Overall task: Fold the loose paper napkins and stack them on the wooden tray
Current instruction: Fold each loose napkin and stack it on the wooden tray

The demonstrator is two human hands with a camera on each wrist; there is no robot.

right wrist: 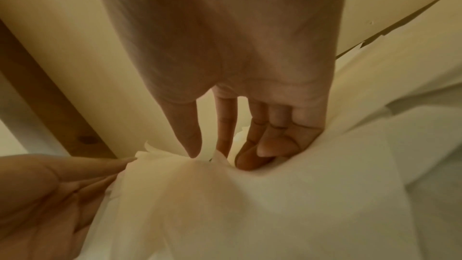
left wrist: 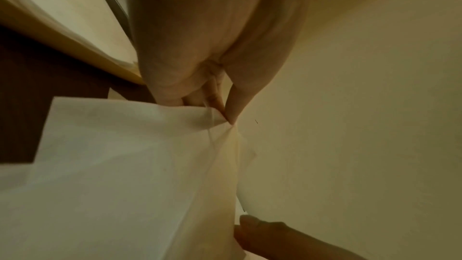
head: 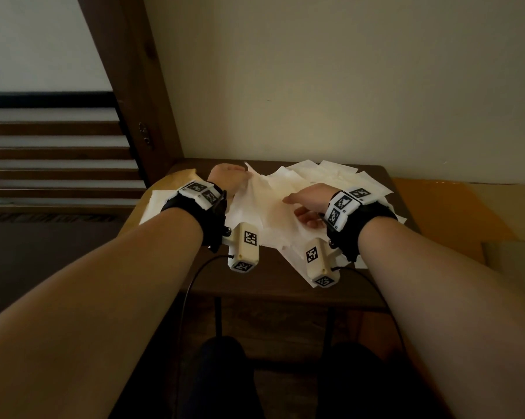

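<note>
1. The left hand (head: 226,176) pinches a corner of a thin white napkin (head: 256,204) between thumb and fingertips (left wrist: 220,104), lifting that corner off the pile near the table's far edge.
2. The right hand (head: 308,204) lies on the same napkin with fingers mostly straight and spread. Its fingertips (right wrist: 252,155) press into the paper and the thumb (right wrist: 191,135) touches it. It does not clearly grip anything.
3. The lifted napkin stretches in creases between the two hands, loose and unfolded.
4. Beneath it, a heap of loose napkins (head: 330,176) covers the middle and far right of the dark brown table (head: 285,285), some sheets reaching toward the near edge.
5. A light wooden tray (head: 140,213) sits at the table's left edge, partly behind the left wrist, with a few flat white napkins (head: 155,201) lying on it.
6. Both wrists wear black bands with marked white blocks and cables.
7. A plain wall rises behind the table's far edge.
</note>
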